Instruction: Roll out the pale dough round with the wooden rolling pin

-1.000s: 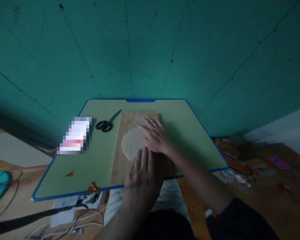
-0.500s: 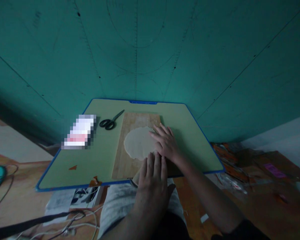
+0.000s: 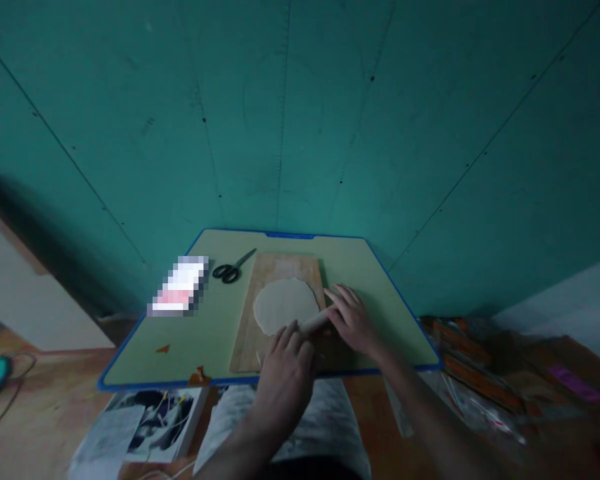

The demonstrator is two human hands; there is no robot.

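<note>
A flat, roughly round sheet of dough (image 3: 285,307) lies on a wooden board (image 3: 245,347). Across its near right edge runs a pale rolling pin (image 3: 316,323), set slantwise, with only its middle stretch showing. My left hand (image 3: 286,367) is closed over the pin's near left part, fingers bent on top. At the pin's far right end rests my right hand (image 3: 353,320), its fingers reaching over the end and its thumb side against the wood. Both ends of the pin are mostly covered by my hands.
Left of the board lie black-handled scissors (image 3: 233,268) and a blurred-out phone-like object (image 3: 180,287). Small orange-brown scraps (image 3: 199,377) sit near the front edge of the blue-rimmed table (image 3: 380,293). A green wall (image 3: 300,133) rises behind; bundled packages (image 3: 475,367) lie at right.
My hands have moved apart, the left toward the left and the right toward the right, so the pin's middle now shows. More of the dough is uncovered. The view has tilted upward.
</note>
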